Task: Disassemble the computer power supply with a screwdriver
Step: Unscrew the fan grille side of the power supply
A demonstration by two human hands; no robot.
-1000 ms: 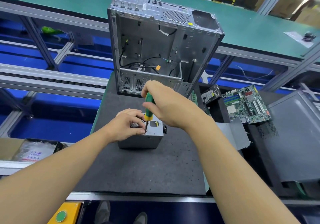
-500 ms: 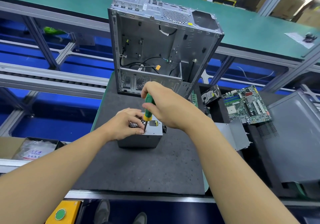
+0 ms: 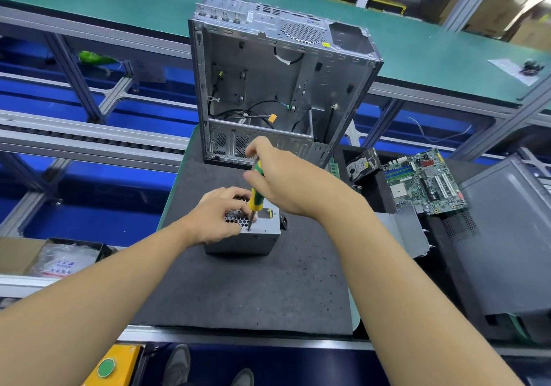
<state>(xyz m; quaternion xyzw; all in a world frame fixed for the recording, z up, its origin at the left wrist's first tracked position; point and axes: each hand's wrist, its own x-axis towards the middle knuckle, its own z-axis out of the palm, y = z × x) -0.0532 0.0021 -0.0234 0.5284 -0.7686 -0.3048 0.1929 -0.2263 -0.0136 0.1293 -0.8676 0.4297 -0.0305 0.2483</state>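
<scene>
Both hands clamped: left hand [image 3: 219, 212] grips grey metal power supply box [image 3: 250, 244], right hand [image 3: 286, 182] grips green-yellow screwdriver [image 3: 257, 199], tip seemingly on its top.

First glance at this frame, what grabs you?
On the black mat, the right hand grips a green-and-yellow screwdriver upright, with its tip down on the top of a small grey power supply that the left hand holds. Behind them stands a gutted computer case, open side toward the camera, with loose cables inside. A bare motherboard lies to the right.
</scene>
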